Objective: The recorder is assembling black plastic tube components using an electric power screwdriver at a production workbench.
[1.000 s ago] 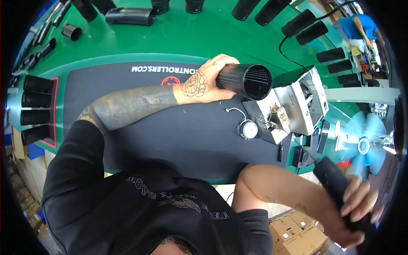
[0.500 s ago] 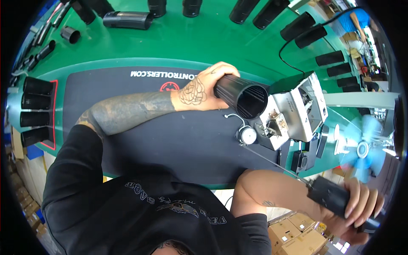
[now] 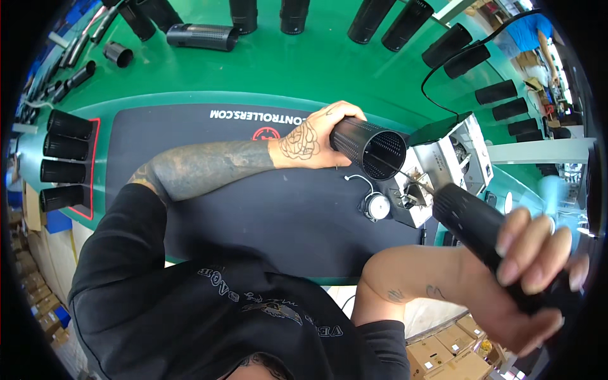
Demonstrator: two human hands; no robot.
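My left hand is closed around a black perforated tube, whose open end faces right and toward me. In my right hand, slightly blurred, is a black electric screwdriver with a long thin bit. That bit points up and left into the tube's mouth; what its tip touches inside is hidden. Just below the tube, a small round part with a pale face and a white cable lies on the dark mat. Right beside the tube stands a silver screw-feeder-like machine, partly behind the screwdriver.
More black tubes stand along the far side of the green table, with a group at the left. One tube lies on its side. A fan is at the right, and cardboard boxes sit below. Another person is far right.
My right hand has brought the screwdriver up and to the left, so its bit now reaches into the tube's mouth. My left hand keeps its hold on the tube.
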